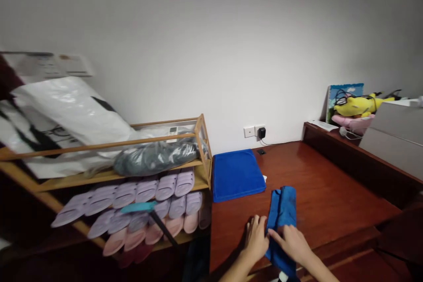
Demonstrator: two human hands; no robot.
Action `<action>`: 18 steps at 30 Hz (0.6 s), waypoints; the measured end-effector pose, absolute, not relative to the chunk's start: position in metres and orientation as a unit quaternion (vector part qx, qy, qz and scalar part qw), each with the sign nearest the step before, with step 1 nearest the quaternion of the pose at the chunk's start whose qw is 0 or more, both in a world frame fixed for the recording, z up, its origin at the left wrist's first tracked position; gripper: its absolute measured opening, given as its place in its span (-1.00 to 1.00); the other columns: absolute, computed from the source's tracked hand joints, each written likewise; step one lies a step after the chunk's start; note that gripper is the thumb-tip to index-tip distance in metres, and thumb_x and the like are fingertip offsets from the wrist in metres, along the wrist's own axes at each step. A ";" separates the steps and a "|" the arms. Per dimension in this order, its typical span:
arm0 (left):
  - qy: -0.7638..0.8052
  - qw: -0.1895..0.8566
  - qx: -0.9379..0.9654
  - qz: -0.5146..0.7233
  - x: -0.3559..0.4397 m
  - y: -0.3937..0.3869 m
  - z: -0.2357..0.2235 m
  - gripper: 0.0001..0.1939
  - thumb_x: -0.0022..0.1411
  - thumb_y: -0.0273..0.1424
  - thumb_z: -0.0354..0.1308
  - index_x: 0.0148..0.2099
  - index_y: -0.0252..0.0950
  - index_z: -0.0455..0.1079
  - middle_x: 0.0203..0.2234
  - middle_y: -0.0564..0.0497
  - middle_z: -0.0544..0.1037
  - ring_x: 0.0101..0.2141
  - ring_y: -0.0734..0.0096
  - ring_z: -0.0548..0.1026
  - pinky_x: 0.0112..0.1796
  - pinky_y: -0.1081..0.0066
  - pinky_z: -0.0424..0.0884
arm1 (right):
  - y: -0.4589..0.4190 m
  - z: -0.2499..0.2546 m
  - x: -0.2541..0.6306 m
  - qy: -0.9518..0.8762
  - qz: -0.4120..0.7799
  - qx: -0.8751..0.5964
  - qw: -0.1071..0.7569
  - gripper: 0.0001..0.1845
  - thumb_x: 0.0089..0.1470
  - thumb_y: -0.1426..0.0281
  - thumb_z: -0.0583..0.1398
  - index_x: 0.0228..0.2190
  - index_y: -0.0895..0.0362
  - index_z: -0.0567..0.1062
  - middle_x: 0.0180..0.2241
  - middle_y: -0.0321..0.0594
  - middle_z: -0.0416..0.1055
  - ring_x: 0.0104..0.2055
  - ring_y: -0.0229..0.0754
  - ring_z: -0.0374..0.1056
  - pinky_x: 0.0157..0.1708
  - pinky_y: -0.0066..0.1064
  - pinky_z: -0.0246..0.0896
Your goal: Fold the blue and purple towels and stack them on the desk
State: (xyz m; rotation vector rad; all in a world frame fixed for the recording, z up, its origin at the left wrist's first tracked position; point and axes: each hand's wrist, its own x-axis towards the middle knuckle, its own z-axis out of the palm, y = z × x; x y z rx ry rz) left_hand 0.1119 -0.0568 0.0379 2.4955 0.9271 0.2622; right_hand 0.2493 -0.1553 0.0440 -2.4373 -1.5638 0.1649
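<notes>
A blue cloth (287, 205), rolled or folded into a narrow strip, lies on the reddish-brown wooden tabletop (317, 185), its near end reaching the front edge. My left hand (256, 238) is at the strip's left edge, fingers bent and closed at the cloth. Across the top of the strip lies my right hand (292, 242), its fingers curled over the fabric and its thumb pointing towards my left hand. A small white tag (283, 276) shows at the near end. Farther back, a flat, neatly folded stack of blue cloth (238, 174) rests by the table's left edge.
On the left, a wooden rack (203, 163) holds several lilac slippers (167, 185), pink slippers and plastic-wrapped bags (158, 156). A black plug (261, 132) sits in the wall socket. At right, a raised ledge (343, 154) carries a yellow plush toy (358, 105) and grey boxes (393, 136).
</notes>
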 end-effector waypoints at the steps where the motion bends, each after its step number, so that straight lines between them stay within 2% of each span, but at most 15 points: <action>1: 0.333 0.248 0.906 0.080 0.112 -0.066 0.038 -0.52 0.13 -0.41 0.00 0.13 -0.19 0.24 0.04 -0.09 0.36 0.07 0.13 0.26 0.08 0.14 0.14 | -0.152 0.052 0.252 -0.514 0.053 -0.850 0.101 -0.44 0.16 0.00 -0.15 -0.37 0.09 0.47 -0.43 -0.07 0.49 -0.32 -0.01 0.46 -0.35 -0.27 0.27; 3: 0.320 0.272 0.905 0.066 0.111 -0.076 0.038 -0.51 0.11 -0.42 0.01 0.13 -0.15 0.23 0.05 -0.06 0.36 0.09 0.13 0.25 0.11 0.11 0.07 | -0.144 0.062 0.259 -0.471 0.025 -0.878 0.077 -0.45 0.16 0.06 -0.12 -0.17 0.18 0.43 -0.31 0.08 0.48 -0.28 0.10 0.46 -0.34 -0.17 0.28; 5: 0.311 0.291 0.903 0.062 0.107 -0.078 0.039 -0.51 0.08 -0.45 0.03 0.10 -0.11 0.27 -0.02 0.02 0.44 0.03 0.20 0.32 0.09 0.17 0.12 | -0.137 0.063 0.261 -0.449 0.013 -0.891 0.073 -0.43 0.14 0.14 -0.06 0.00 0.31 0.30 -0.18 0.26 0.41 -0.22 0.19 0.44 -0.34 -0.09 0.29; 9: 0.313 0.336 0.888 0.040 0.102 -0.069 0.044 -0.49 -0.08 -0.51 0.10 0.00 -0.13 0.37 -0.31 0.12 0.55 -0.25 0.32 0.48 -0.14 0.35 0.35 | -0.132 0.050 0.247 -0.436 0.030 -0.895 0.083 -0.36 0.02 0.31 0.07 0.09 0.40 0.19 -0.05 0.37 0.30 -0.13 0.22 0.41 -0.30 -0.09 0.30; 11: 0.327 0.349 0.877 0.050 0.102 -0.063 0.046 -0.50 -0.06 -0.51 0.09 -0.01 -0.16 0.38 -0.28 0.10 0.55 -0.26 0.35 0.48 -0.16 0.39 0.36 | -0.131 0.045 0.238 -0.440 0.051 -0.890 0.103 -0.34 -0.02 0.36 0.08 0.11 0.39 0.18 -0.04 0.34 0.31 -0.18 0.17 0.44 -0.29 -0.10 0.30; 14: 0.356 0.355 0.860 0.087 0.102 -0.054 0.049 -0.55 0.01 -0.49 0.07 0.00 -0.20 0.38 -0.10 0.02 0.49 -0.10 0.33 0.43 -0.05 0.38 0.30 | -0.125 0.042 0.227 -0.461 0.088 -0.870 0.151 -0.33 -0.06 0.39 0.09 0.12 0.33 0.18 -0.05 0.24 0.36 -0.16 0.09 0.44 -0.24 -0.16 0.30; 18: 0.387 0.354 0.843 0.121 0.090 -0.044 0.052 -0.62 0.04 -0.53 0.05 -0.06 -0.28 0.41 -0.08 -0.03 0.49 -0.05 0.35 0.41 -0.01 0.42 0.28 | -0.113 0.041 0.220 -0.513 0.130 -0.817 0.230 -0.43 -0.07 0.42 0.07 0.05 0.19 0.32 -0.07 -0.05 0.46 -0.03 -0.10 0.39 -0.09 -0.34 0.26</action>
